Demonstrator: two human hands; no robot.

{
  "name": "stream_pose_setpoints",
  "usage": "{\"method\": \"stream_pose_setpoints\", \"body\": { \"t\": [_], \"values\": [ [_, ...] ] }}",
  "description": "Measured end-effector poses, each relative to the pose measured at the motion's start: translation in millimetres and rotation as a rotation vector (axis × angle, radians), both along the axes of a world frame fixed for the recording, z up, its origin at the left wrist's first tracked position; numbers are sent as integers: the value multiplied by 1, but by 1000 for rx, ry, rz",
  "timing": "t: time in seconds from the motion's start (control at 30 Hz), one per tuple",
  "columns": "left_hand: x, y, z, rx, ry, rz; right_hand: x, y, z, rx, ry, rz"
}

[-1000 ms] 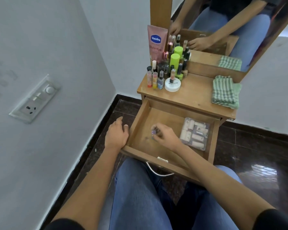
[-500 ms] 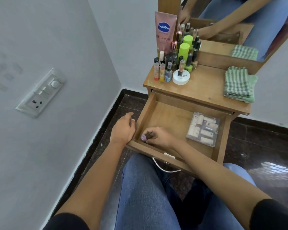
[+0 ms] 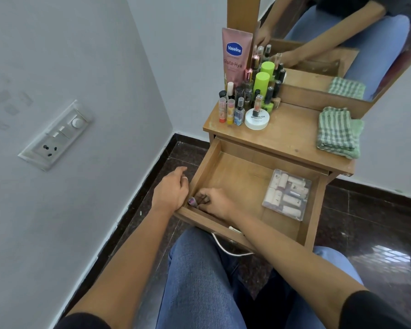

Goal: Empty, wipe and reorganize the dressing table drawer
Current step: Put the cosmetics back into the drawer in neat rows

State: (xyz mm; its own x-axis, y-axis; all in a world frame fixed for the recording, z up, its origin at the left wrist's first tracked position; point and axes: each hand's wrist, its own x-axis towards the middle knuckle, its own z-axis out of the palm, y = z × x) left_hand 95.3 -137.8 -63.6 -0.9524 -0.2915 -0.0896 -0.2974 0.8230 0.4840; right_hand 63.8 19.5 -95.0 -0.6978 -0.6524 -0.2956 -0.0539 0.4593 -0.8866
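Observation:
The wooden drawer [image 3: 237,172] of the dressing table stands pulled out over my knees. My right hand [image 3: 215,203] is down in its near left corner, fingers pinching a small purple nail-polish bottle [image 3: 192,201] against the drawer floor. My left hand [image 3: 171,189] rests on the drawer's left side wall with fingers curled over its edge. A clear plastic box of lipsticks [image 3: 287,194] lies in the drawer's right half. On the tabletop [image 3: 290,138] stand several cosmetic bottles [image 3: 249,100], a pink Vaseline tube [image 3: 235,58], a white nail-polish remover jar [image 3: 257,118] and a folded green checked cloth [image 3: 337,131].
A mirror [image 3: 337,46] rises behind the tabletop. The grey wall at the left carries a switch and socket plate [image 3: 57,136]. Dark glossy floor tiles [image 3: 370,224] surround the table. My jeans-clad legs [image 3: 199,281] sit just under the drawer's metal handle [image 3: 230,249].
My right hand carried the small purple bottle from the drawer's middle to its near left corner. My left hand stayed on the drawer's left wall.

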Motion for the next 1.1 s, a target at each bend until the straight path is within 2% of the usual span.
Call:
{"method": "stream_pose_setpoints", "body": {
  "t": [0.3,0.4,0.5,0.57,0.63,0.7,0.83,1.1],
  "values": [
    [-1,-1,-2,-10,8,10,-1,-1,2,63,131,51],
    [-1,0,-1,-18,2,14,-7,9,2,140,192,50],
    [0,0,0,-8,3,15,-24,28,29,98,393,-179],
    [-1,0,1,6,7,8,-48,37,62,42,616,-386],
    [-1,1,2,9,2,7,-77,40,91,18,852,-507],
    [-2,3,2,8,1,11,-103,40,114,61,1057,-555],
    [-3,3,4,1,-6,13,-134,37,138,203,1266,-500],
    [-2,3,4,6,-7,7,-151,23,133,538,1220,-332]
  ]
}}
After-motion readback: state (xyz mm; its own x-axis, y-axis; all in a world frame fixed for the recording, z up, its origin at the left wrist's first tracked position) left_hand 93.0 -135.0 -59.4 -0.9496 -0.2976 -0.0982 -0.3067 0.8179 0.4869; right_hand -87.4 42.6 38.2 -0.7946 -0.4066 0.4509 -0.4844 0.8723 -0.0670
